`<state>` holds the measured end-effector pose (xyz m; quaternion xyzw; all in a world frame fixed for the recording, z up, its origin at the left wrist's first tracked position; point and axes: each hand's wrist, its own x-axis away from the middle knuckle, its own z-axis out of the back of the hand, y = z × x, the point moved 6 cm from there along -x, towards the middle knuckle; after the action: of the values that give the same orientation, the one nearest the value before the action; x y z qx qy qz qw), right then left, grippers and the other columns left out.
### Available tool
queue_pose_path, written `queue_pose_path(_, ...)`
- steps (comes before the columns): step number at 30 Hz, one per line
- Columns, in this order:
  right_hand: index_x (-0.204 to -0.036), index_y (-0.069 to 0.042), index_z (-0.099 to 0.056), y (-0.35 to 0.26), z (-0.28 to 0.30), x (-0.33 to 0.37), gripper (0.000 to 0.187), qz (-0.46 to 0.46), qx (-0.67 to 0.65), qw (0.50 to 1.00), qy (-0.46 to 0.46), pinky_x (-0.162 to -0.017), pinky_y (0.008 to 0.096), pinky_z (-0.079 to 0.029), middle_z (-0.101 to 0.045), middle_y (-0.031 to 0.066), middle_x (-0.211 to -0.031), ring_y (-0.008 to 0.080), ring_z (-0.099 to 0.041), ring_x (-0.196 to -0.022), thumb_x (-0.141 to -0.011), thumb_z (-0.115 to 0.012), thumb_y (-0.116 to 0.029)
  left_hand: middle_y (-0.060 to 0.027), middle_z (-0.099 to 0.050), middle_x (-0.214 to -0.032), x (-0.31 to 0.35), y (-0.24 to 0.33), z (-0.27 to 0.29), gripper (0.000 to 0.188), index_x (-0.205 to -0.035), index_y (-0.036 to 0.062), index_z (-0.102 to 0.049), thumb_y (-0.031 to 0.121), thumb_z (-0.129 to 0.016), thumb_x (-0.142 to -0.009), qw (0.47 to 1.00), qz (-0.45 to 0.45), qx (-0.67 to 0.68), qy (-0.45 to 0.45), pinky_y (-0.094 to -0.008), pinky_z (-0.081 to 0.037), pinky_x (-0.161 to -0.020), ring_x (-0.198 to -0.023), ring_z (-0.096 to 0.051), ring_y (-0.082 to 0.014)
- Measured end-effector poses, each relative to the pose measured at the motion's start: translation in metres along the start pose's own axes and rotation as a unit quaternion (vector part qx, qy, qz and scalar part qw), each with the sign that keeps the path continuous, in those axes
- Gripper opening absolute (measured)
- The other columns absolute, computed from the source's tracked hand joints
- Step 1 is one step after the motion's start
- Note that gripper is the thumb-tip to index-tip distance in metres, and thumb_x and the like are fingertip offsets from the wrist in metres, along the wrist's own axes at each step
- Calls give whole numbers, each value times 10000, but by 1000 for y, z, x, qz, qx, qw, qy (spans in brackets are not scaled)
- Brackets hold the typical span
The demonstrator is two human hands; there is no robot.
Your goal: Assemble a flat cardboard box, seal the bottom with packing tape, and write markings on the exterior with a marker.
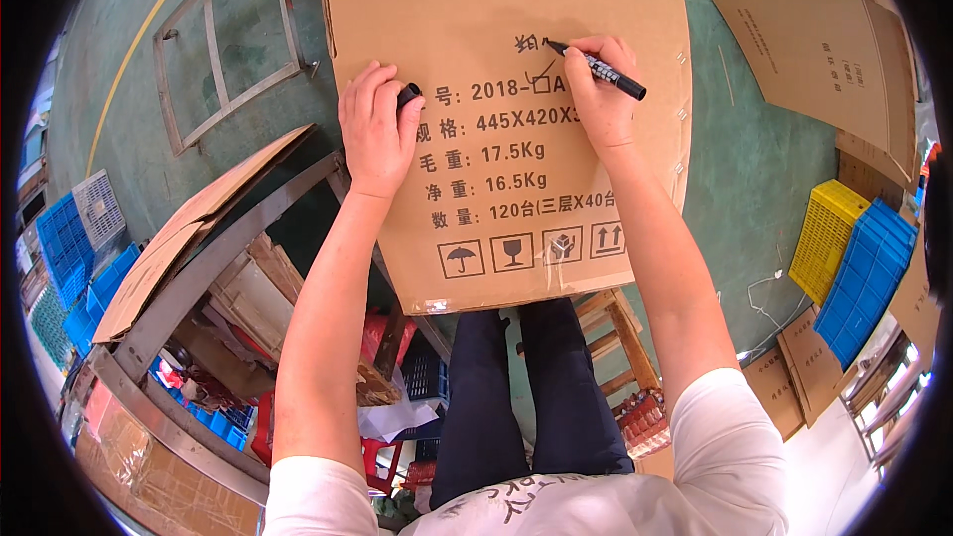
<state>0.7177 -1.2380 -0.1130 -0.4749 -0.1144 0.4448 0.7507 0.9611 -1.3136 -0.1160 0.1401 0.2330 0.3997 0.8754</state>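
A large brown cardboard box point(437, 0) stands in front of me, its printed face toward me. My right hand point(604, 94) grips a black marker pen point(611, 73), and the pen's tip meets the cardboard beside some freshly drawn black strokes. A small hand-drawn tick shows below, over a printed square. Resting at the box's left part, my left hand point(380, 129) is closed around a black pen cap point(408, 94) between thumb and fingers. Printed lines and a row of handling symbols run below both hands.
Left of the box stand a metal frame point(213, 60) on the green floor and a metal-edged bench point(164, 337) with cardboard on it. Blue crates point(65, 248) lie further left. At right are another carton point(824, 60), a yellow crate point(826, 238) and a blue crate point(867, 278).
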Motion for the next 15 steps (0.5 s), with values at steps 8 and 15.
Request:
queue_pose_path(8, -734, -57, -611, 0, 0, 1, 41, -40, -63, 997, 13, -772, 338, -399, -582, 46, -686, 219, -506, -782, -707, -623, -85, -88, -512, -1121, -1, -1, -1, 211, -925, 37, -529, 206, -594, -815, 1000, 9, 7, 6, -414, -322, -963, -1133, -447, -288)
queue_pose_path(15, -736, -67, -621, -8, -8, -2, 65, -28, -11, 999, -27, -832, 346, -364, -584, 35, -701, 209, -496, -797, -711, -631, -126, -70, -511, -1109, 0, -2, -2, 204, -904, 58, -542, 227, -602, -805, 1000, 13, 10, 17, -423, -313, -974, -1130, -449, -269)
